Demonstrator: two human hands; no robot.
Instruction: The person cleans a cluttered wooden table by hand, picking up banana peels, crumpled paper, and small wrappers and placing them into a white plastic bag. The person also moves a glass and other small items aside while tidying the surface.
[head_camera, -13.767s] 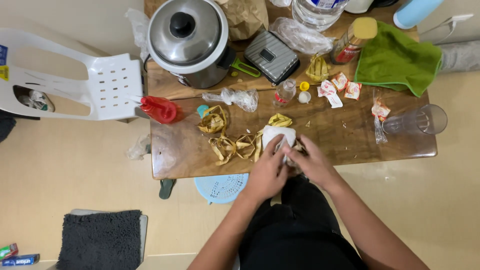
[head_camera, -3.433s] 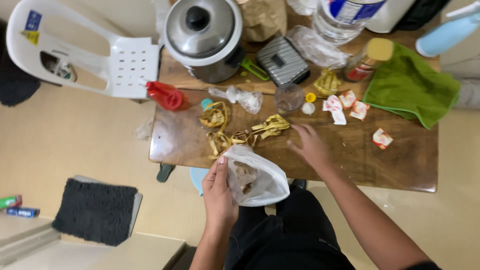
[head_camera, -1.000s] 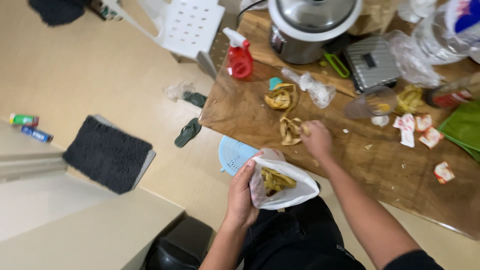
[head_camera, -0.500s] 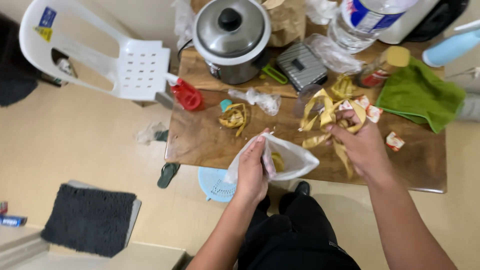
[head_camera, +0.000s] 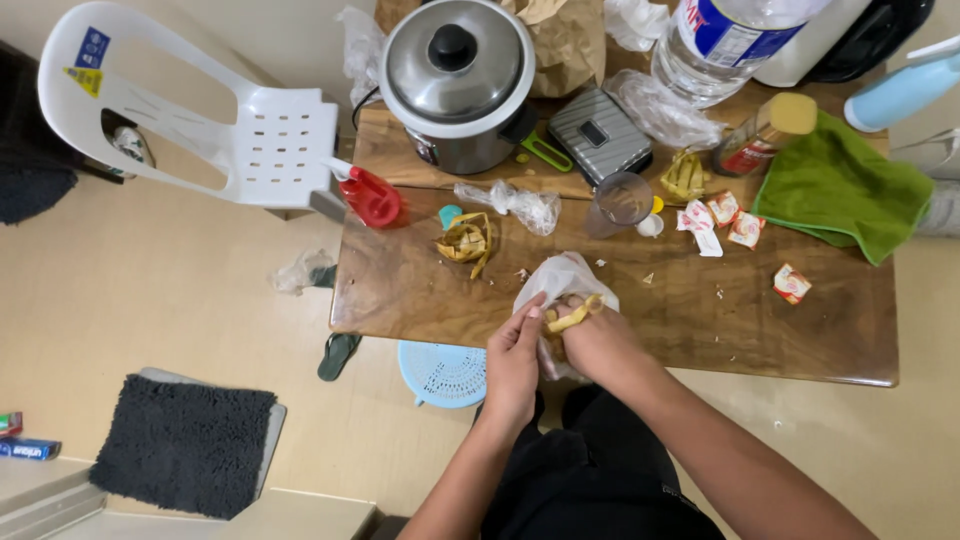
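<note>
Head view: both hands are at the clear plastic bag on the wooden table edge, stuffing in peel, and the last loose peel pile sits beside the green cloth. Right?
Not quite. The head view shows the left hand and right hand at the plastic bag, but the loose peel pile lies near the red spray bottle, far from the green cloth.

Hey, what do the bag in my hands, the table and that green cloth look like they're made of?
The bag looks like thin translucent plastic: whitish, crinkled, held by the left hand and right hand. The table appears to be varnished wood: brown grain with a glossy sheen. The green cloth seems soft matte fabric, perhaps microfibre: it lies in loose folds.
</note>
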